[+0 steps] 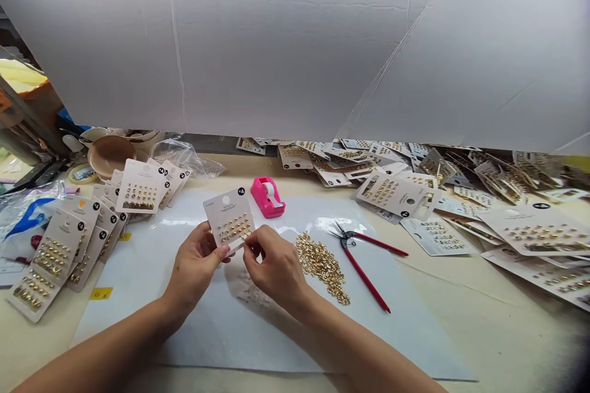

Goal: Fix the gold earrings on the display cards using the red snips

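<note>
A white earring card (227,207) with rows of small gold studs is tilted up in front of me. My left hand (197,263) grips its lower left edge, thumb on the front and fingers behind. At the card's lower right corner, my right hand (271,261) pinches a small gold piece, seemingly an earring, against the bottom row. To the right of that hand lies a heap of small gold pieces (322,264). Beneath my hands, a loose patch of tiny clear bits (251,288) rests on the white sheet (193,344).
Red-handled pliers (369,270) lie right of the gold heap. A pink tape dispenser (268,198) stands behind the card. Filled earring cards (59,245) overlap at left, and many more (401,193) spread across the right and back. A brown bowl (112,155) sits back left below a white board (286,43).
</note>
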`<move>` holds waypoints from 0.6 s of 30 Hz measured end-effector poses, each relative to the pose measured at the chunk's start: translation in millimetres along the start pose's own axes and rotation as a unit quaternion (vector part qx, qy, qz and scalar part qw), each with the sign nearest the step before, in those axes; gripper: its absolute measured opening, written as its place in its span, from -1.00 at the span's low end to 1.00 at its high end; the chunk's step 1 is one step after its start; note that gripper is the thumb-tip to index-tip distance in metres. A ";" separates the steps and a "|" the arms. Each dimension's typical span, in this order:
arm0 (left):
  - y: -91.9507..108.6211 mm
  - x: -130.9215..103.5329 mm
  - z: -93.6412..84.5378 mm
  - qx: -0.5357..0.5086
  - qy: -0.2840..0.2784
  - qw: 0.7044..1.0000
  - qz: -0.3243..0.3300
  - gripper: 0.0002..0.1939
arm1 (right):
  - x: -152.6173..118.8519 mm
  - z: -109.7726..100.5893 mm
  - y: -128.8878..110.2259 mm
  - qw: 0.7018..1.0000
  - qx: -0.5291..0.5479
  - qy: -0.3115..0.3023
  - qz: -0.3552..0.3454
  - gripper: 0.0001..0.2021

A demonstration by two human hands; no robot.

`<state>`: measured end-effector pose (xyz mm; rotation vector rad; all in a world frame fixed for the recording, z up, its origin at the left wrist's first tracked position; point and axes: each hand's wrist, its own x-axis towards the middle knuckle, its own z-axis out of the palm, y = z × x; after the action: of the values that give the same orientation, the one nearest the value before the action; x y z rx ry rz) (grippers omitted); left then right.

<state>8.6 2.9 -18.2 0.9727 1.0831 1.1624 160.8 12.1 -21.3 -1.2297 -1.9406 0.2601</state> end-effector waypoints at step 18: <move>-0.8 -3.4 2.3 0.048 -0.005 0.999 -0.002 -0.62 | -2.3 -0.6 -2.6 1.000 0.017 0.012 -0.011 -0.87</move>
<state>10.8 -0.7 -18.1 1.0489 1.1416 1.1094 160.0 8.7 -20.7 -1.1836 -1.9203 0.2654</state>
